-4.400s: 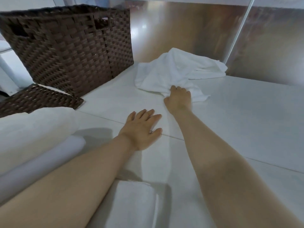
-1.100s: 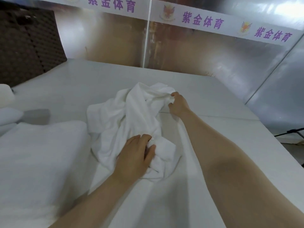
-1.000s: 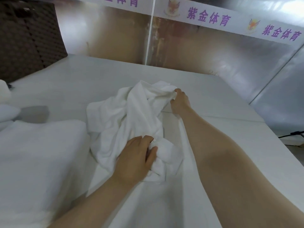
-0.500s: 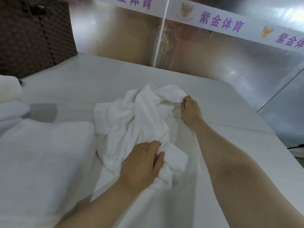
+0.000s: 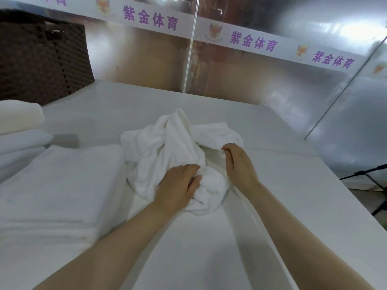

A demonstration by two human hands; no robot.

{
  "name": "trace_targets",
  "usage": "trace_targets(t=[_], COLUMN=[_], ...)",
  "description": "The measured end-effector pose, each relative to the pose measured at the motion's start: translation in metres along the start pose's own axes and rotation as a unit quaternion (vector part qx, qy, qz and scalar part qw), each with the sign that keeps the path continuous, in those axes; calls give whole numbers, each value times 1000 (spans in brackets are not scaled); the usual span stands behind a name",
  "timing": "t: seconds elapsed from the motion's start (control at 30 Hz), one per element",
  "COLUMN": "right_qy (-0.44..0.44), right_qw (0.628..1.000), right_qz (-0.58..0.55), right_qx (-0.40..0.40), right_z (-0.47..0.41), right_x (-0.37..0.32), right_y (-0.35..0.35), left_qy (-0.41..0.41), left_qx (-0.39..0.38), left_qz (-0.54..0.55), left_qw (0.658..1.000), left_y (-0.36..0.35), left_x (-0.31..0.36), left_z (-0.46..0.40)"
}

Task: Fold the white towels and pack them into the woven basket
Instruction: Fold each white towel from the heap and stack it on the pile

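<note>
Here, crumpled white terry towel (image 5: 173, 147) lies bunched mid-way across white table surface (image 5: 272, 206). Left hand (image 5: 178, 185) grips near bundled end, fingers curled into cloth, thumb pressing fold. Right hand (image 5: 238, 162) pinches towel edge just beyond and right of left-hand grip (fingertips closed on hem). Left of both grips: stack of folded white towels (image 5: 56, 185). Dark brown woven basket (image 5: 41, 59) stands well away, far left corner.
</note>
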State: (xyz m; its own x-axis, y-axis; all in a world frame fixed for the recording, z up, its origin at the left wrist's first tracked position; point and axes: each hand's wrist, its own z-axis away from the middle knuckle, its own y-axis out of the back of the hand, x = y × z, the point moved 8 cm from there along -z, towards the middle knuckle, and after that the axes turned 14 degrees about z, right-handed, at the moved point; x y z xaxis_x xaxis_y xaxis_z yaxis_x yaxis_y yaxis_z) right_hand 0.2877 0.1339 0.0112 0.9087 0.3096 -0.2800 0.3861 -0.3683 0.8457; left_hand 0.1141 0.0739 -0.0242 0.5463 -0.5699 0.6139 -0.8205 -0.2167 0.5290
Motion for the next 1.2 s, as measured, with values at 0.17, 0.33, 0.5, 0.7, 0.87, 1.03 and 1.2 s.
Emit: trace_targets(t=[0.17,0.33,0.5,0.7,0.87,1.03,1.2], right_qy=[-49,-189,-223,-190,-225,-292,-267], right_qw=[994,942,893,893,919,896,893], right_qz=[-92,-276,-386,-385,-315,-334,-362], right_qx=[-23,-16,-60,-138,-70,-1,-21], right_z=[37,74,95,123,124,117,107], right_x=[-29,-30,-25,-26,-20,-5,-23], right_y=[27,30,18,-1,9,30,41], left_qy=[-29,-57,-39,68,51,-41,-105], left_qx=[-70,-90,-108,-120,-122,-92,-106], left_qz=[112,144,166,218,198,32,-6], left_qw=[991,984,979,966,971,994,989], left_y=[-1,5,1,-7,-7,1,2], left_x=[17,47,57,43,47,48,70], left_z=[1,-1,-1,9,7,5,-3])
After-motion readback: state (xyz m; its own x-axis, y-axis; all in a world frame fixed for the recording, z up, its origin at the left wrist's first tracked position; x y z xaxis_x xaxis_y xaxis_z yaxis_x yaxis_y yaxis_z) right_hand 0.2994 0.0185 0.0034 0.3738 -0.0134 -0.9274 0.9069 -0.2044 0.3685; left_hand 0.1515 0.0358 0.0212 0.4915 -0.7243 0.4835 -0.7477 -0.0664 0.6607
